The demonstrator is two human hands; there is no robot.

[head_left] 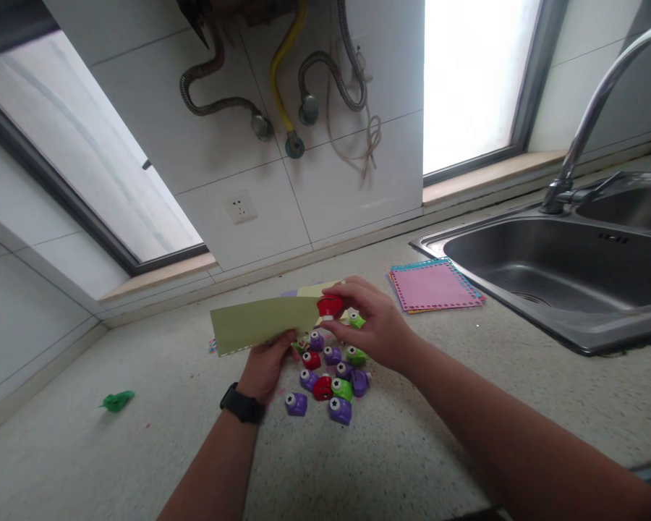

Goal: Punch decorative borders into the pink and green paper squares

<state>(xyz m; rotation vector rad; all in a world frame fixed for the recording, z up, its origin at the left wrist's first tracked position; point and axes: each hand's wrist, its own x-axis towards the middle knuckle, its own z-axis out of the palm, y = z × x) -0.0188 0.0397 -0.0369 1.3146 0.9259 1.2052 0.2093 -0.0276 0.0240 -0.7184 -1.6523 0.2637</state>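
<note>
A pale green sheet of paper (265, 323) is held up above the counter, with small punched holes along part of its lower edge. My left hand (264, 367) grips that lower edge between thumb and fingers; a dark watch is on the wrist. My right hand (377, 324) pinches a red paper punch (330, 307) at the right end of the sheet. Whether paper sits in its slot cannot be made out. Between and below my hands lie several more small punches, among them a purple punch (296, 404), a green punch (341, 389) and a red punch (322, 389).
A stack of coloured sheets topped by a pink sheet (434, 286) with punched borders lies right, near the steel sink (521, 264) and its faucet (580, 130). A crumpled green piece (118, 401) is at left. Behind rises the tiled wall with a socket (239, 208) and hoses.
</note>
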